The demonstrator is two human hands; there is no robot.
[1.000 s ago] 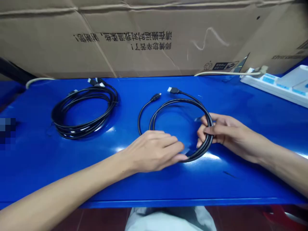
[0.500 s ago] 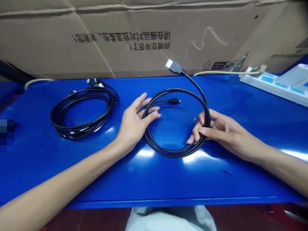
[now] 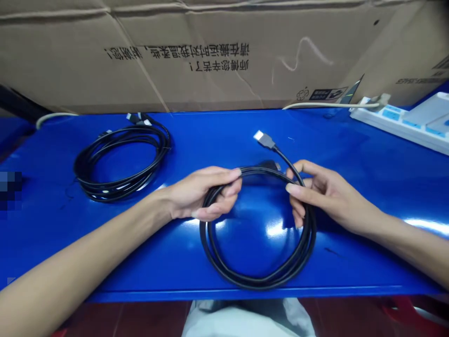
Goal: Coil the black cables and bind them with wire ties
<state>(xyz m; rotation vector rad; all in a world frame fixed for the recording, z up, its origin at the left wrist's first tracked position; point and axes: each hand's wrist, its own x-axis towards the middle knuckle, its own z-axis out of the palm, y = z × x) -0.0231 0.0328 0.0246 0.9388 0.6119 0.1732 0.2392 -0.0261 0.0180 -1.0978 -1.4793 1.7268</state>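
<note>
Pale cloth [image 3: 245, 318] lowest in view, just under the front edge of the blue table [image 3: 351, 154]. Above that edge, the low arc of a black cable coil [image 3: 257, 281], several turns bunched into one round loop; hard to tell whether lying on the table or lifted off it. Gripped on both sides. On the coil's left side, left hand [image 3: 199, 194], thumb on top and fingers curled beneath, closed around the bundled strands. On the right side, right hand [image 3: 315, 194], fingers wrapped over the strands and pressed together with the thumb. Between the two hands, the coil's upper arc stretched across. Just beyond the right hand, one free end with a silver-tipped plug [image 3: 264, 139], pointing away and leftward above the table. Farther back on the left, well apart from the hands, a second black coil [image 3: 119, 164] lying flat. At the far right, a white power strip [image 3: 403, 124] with a white cord [image 3: 315, 106] trailing along the back edge. Behind everything, a wall of brown cardboard [image 3: 210, 28] with upside-down print.
</note>
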